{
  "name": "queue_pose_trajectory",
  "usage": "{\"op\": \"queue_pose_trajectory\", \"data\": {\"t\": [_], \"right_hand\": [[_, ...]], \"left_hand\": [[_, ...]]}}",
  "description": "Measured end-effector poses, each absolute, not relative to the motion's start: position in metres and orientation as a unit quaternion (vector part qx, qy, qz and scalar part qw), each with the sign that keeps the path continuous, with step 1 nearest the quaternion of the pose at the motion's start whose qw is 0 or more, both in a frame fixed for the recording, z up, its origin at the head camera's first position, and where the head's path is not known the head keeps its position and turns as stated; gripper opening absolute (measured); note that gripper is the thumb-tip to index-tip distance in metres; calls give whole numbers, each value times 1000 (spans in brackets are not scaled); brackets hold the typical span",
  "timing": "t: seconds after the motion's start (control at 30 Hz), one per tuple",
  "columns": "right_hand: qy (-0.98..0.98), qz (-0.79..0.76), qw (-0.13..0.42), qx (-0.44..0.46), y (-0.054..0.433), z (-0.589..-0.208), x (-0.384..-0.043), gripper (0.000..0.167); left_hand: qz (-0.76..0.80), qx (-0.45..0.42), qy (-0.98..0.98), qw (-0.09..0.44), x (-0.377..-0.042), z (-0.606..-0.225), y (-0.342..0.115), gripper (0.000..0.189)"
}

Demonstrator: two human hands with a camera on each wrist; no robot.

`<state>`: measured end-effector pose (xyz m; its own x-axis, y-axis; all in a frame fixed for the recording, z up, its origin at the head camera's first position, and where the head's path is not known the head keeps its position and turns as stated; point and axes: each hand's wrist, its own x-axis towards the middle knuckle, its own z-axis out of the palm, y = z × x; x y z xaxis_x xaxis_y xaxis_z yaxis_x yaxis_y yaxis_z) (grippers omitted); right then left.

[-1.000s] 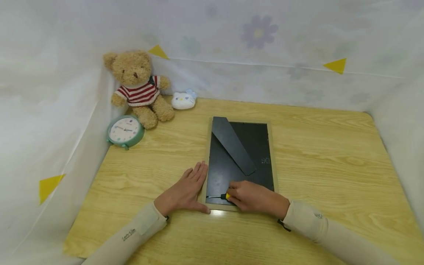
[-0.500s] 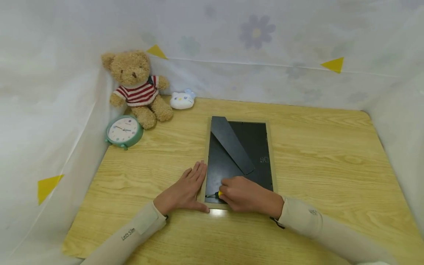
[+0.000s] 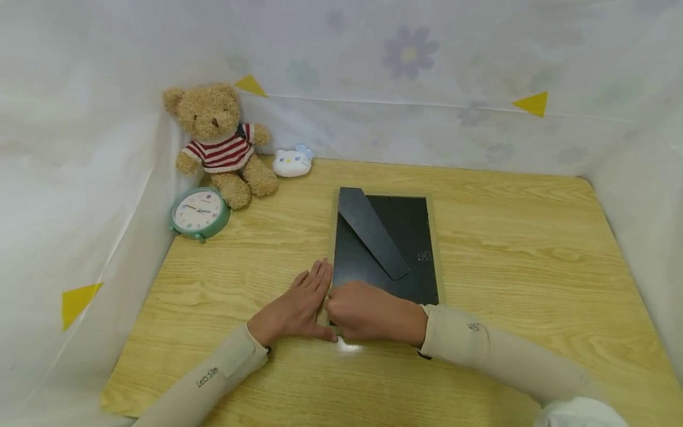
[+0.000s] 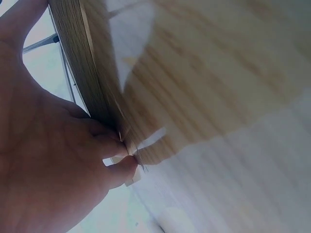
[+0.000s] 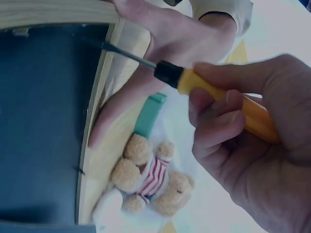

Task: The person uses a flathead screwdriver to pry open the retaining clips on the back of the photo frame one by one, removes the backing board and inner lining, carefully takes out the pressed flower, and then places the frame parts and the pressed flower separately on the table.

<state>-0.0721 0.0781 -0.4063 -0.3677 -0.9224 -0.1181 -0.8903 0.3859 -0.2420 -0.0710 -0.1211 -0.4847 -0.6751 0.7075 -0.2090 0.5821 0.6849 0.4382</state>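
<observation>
A picture frame [image 3: 435, 249] lies face down with its black backing board [image 3: 349, 261] up. The dark stand leg [image 3: 373, 234] slants across the board. My left hand [image 3: 296, 305] rests against the frame's left side, fingers extended and thumb apart near the bottom corner. Over that same corner is my right hand [image 3: 368, 311], gripping a screwdriver. The right wrist view shows the screwdriver's yellow handle [image 5: 206, 85] between thumb and curled fingers, its slim metal shaft [image 5: 129, 54] reaching the wooden rim's inner edge by the corner. In the head view the hand hides the tool.
A teddy bear [image 3: 213, 133] in a striped shirt sits at the back left of the wooden table [image 3: 507, 249]. Before it stands a green alarm clock [image 3: 200, 210], and beside it a white plush cat head [image 3: 292, 163]. White curtains surround the table, with yellow triangles on them.
My right hand has moved left with the screwdriver, up to the frame's left edge and close to my left hand, now covering the tool. The left hand stays put.
</observation>
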Motion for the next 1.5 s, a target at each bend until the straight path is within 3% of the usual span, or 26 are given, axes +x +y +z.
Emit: {"op": "queue_pose_trajectory", "data": {"t": [0.2, 0.4, 0.7, 0.9, 1.2, 1.5], "right_hand": [[826, -131, 163, -523, 71, -405, -75, 6], [810, -175, 182, -529, 70, -406, -84, 17], [799, -170, 205, -539, 60, -401, -88, 21], [798, -137, 182, -558, 55, -400, -88, 29], [811, -145, 199, -530, 69, -403, -94, 14], [825, -249, 149, -486, 112, -429, -90, 12]], "left_hand": [[177, 361, 895, 192, -71, -487, -121, 129], [184, 351, 895, 202, -72, -486, -122, 130], [229, 352, 883, 211, -72, -486, -121, 128], [255, 334, 880, 220, -72, -485, -123, 130], [215, 340, 892, 205, -74, -488, -125, 130], [194, 328, 900, 210, -75, -485, -125, 137]]}}
